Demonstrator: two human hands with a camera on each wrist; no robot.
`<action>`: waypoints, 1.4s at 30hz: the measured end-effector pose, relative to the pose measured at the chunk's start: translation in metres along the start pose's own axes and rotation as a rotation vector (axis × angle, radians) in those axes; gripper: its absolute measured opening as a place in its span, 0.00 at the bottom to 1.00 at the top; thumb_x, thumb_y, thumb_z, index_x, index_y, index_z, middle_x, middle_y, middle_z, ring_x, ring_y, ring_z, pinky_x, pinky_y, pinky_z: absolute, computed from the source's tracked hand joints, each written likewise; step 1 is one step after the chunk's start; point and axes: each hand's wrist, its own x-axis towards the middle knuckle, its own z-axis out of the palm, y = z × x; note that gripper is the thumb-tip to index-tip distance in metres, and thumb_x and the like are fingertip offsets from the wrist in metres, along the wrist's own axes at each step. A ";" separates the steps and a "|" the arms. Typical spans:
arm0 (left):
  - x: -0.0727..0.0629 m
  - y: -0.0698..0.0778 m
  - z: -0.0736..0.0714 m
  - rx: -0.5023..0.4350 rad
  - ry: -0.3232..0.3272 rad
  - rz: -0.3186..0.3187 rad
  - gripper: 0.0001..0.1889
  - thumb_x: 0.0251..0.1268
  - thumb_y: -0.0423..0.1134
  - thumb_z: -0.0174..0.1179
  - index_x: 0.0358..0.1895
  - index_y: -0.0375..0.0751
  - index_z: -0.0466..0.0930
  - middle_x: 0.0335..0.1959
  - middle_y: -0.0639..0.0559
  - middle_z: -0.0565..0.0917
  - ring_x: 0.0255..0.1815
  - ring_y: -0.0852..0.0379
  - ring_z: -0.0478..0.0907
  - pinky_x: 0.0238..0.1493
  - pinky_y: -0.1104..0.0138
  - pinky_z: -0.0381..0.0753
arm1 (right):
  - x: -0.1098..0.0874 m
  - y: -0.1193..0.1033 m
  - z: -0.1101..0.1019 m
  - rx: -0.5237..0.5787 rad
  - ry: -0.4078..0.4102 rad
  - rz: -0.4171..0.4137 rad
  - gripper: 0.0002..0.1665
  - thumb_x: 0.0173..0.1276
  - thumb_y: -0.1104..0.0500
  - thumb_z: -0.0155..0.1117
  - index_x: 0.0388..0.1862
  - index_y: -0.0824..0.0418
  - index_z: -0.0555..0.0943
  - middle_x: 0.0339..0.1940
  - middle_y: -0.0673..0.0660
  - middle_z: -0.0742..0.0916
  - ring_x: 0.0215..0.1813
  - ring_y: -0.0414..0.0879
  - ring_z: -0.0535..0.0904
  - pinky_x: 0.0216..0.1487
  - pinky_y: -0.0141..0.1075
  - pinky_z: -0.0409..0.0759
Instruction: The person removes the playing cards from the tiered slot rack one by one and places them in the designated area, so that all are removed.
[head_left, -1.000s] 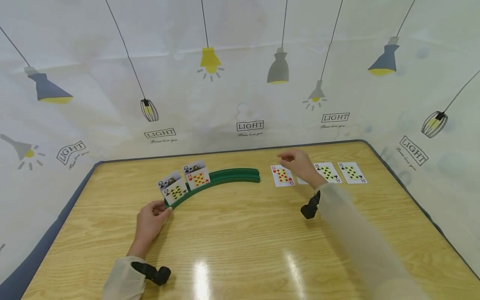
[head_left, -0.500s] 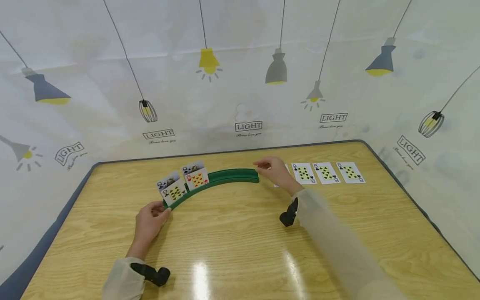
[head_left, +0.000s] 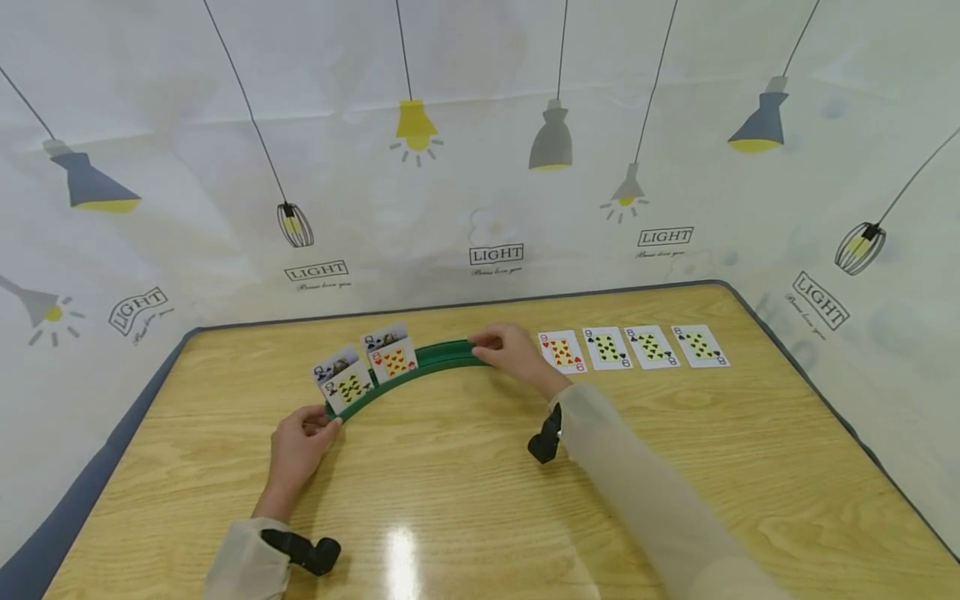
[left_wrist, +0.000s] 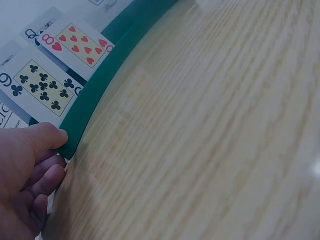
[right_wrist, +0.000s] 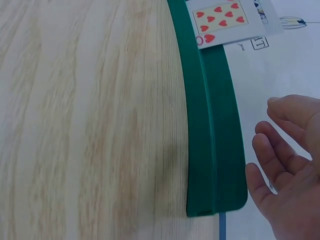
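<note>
A curved green card holder (head_left: 442,355) lies on the table. My left hand (head_left: 296,450) pinches its left end between thumb and fingers, plainly seen in the left wrist view. Two pairs of playing cards stand in its left half: a nine of clubs (left_wrist: 45,87) and an eight of hearts (left_wrist: 75,46), each in front of a queen that is partly covered. Over the holder's right end is my right hand (head_left: 517,357). In the right wrist view, the relaxed fingers of the right hand (right_wrist: 295,165) hold nothing and are beside the holder (right_wrist: 225,160); contact is unclear.
Several cards lie face up in a row to the right: a nine of hearts (head_left: 561,352), a black nine (head_left: 608,348), and two black eights, including the far-right eight (head_left: 701,346). A patterned sheet (head_left: 420,275) rises behind the wooden table (head_left: 450,483).
My right hand has moved left, from above the row of cards to above the holder's right end, uncovering the nines. My left hand has stayed at the holder's left end.
</note>
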 end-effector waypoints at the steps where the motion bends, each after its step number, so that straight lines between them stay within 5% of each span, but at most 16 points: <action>1: 0.000 0.000 0.000 0.000 0.002 0.000 0.17 0.61 0.37 0.58 0.49 0.27 0.75 0.38 0.38 0.80 0.37 0.49 0.75 0.34 0.68 0.72 | 0.001 -0.001 0.002 0.002 -0.004 -0.002 0.16 0.65 0.61 0.60 0.50 0.66 0.79 0.42 0.58 0.82 0.42 0.48 0.77 0.43 0.37 0.76; 20: 0.000 -0.002 0.000 -0.010 -0.006 -0.013 0.18 0.61 0.37 0.58 0.50 0.28 0.75 0.40 0.37 0.80 0.38 0.49 0.75 0.35 0.68 0.72 | 0.019 -0.030 0.038 0.002 -0.095 0.016 0.15 0.65 0.59 0.60 0.50 0.62 0.79 0.43 0.54 0.81 0.43 0.45 0.76 0.41 0.34 0.75; 42: 0.003 -0.005 0.001 -0.019 -0.012 -0.017 0.18 0.61 0.38 0.59 0.50 0.27 0.74 0.40 0.38 0.79 0.39 0.49 0.75 0.34 0.68 0.72 | 0.039 -0.038 0.052 0.081 -0.115 0.048 0.15 0.66 0.61 0.58 0.51 0.64 0.79 0.45 0.57 0.82 0.44 0.46 0.77 0.41 0.34 0.76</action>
